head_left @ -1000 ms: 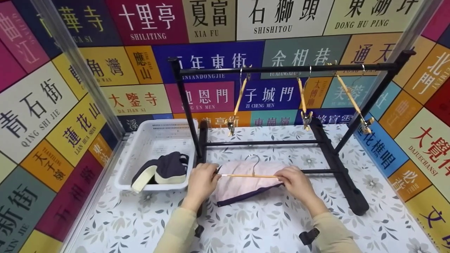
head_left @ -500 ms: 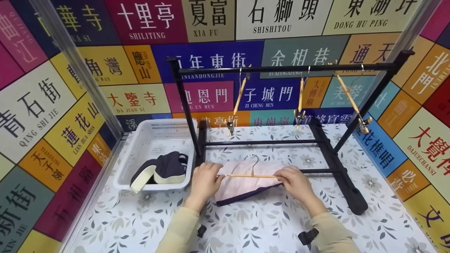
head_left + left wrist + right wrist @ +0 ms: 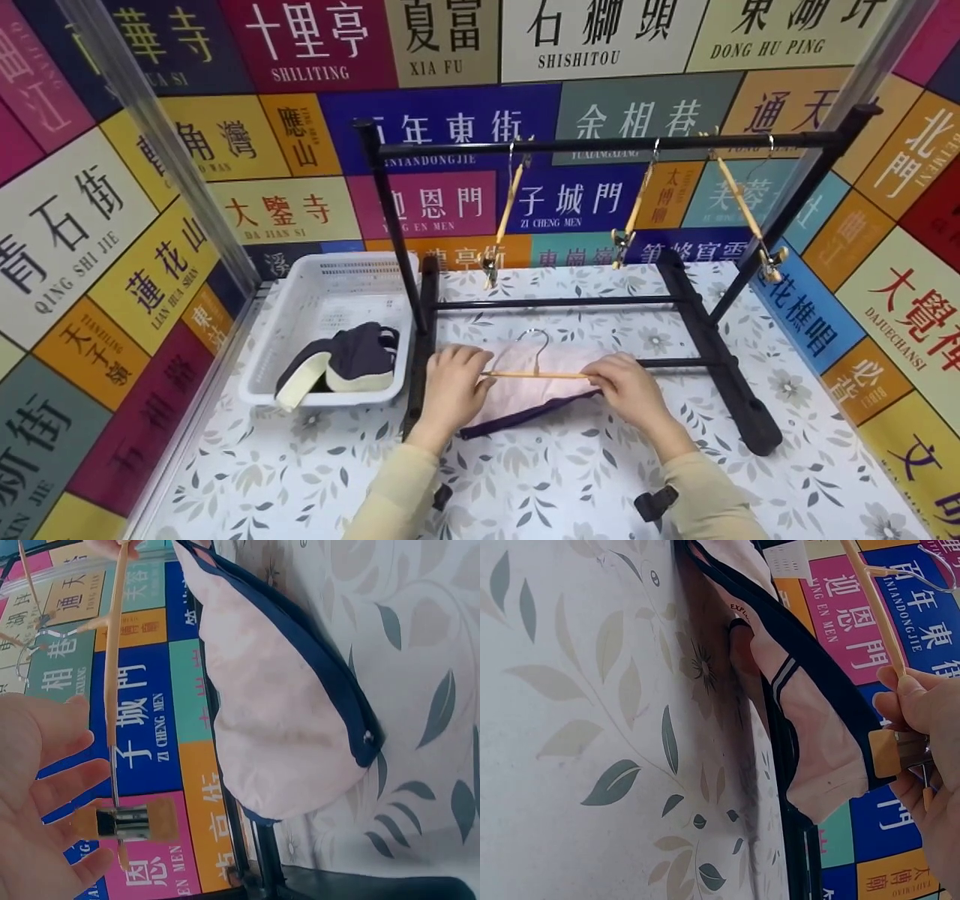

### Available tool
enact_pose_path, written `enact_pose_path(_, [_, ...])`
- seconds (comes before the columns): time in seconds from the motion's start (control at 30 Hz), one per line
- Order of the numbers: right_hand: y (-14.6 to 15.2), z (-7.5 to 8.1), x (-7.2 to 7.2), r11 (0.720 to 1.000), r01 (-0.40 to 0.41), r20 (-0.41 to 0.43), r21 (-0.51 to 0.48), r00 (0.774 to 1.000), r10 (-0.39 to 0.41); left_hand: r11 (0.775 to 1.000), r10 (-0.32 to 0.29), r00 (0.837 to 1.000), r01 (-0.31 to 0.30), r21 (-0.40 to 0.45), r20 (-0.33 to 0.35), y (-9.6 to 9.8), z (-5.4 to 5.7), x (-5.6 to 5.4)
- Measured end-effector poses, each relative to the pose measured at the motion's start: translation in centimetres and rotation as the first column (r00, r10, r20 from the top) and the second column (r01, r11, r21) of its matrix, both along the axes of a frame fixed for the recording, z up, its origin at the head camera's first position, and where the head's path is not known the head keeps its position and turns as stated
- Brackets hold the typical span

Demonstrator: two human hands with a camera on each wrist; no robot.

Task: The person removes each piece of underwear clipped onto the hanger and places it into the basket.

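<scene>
A small pink garment [image 3: 517,397] with navy trim hangs from one end of a wooden clip hanger [image 3: 555,375]. At that end, my right hand [image 3: 630,386] pinches the hanger, fingers curled by its clip [image 3: 885,753], which bites the navy band. My left hand [image 3: 456,386] is at the other end. In the left wrist view its fingers [image 3: 71,781] are spread and relaxed beside the loose clip [image 3: 135,821], with no cloth in it. On that side the garment droops below the hanger, a free navy corner [image 3: 366,746] showing.
A black rack [image 3: 600,144] stands ahead, with three bare clip hangers on its top bar, such as the middle hanger [image 3: 637,199]. Left of it, a white basket [image 3: 259,375] holds dark navy and cream clothing [image 3: 364,356]. The tabletop [image 3: 540,480] has a leaf print.
My left hand has shifted right, covering more of the hanger's left end and the garment. The right hand stays nearly in place. The middle hanger on the rack swings left.
</scene>
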State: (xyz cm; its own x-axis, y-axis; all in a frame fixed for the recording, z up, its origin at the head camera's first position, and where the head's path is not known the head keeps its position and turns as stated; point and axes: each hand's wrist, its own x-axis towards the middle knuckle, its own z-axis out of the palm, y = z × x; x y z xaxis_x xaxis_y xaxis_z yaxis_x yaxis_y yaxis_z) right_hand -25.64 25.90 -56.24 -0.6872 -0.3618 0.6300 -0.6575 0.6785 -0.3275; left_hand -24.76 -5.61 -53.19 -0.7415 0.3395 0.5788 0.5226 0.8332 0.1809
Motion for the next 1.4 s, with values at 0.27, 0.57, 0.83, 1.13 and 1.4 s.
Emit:
enact_pose_path(0.27, [-0.1, 0.1, -0.1, 1.0, -0.024, -0.015, -0.011, 1.0, 0.024, 0.999, -0.019, 1.0, 0.02, -0.029, 0.018, 1.1, 0.1, 0.1])
enact_pose_path(0.57, [-0.2, 0.2, -0.1, 0.999, -0.034, -0.032, -0.01, 0.999, 0.034, 0.999, -0.01, 0.998, 0.013, -0.05, 0.07, 1.7, 0.0, 0.5])
enact_pose_path(0.83, [-0.1, 0.2, -0.1, 1.0, -0.031, -0.044, 0.0, 0.999, 0.031, 0.999, 0.007, 0.997, -0.004, -0.032, 0.082, 2.0, -0.3, 0.5])
enact_pose_path(1.13, [-0.2, 0.0, 0.3, 1.0, -0.023, -0.026, 0.002, 0.999, 0.023, 0.999, 0.032, 0.997, -0.033, 0.008, 0.064, 2.3, -1.0, 0.5])
enact_pose_path(1.4, [-0.3, 0.2, 0.7, 1.0, -0.023, -0.007, 0.015, 1.0, 0.023, 0.997, 0.053, 0.998, -0.054, 0.053, 0.035, 2.5, -1.3, 0.6])
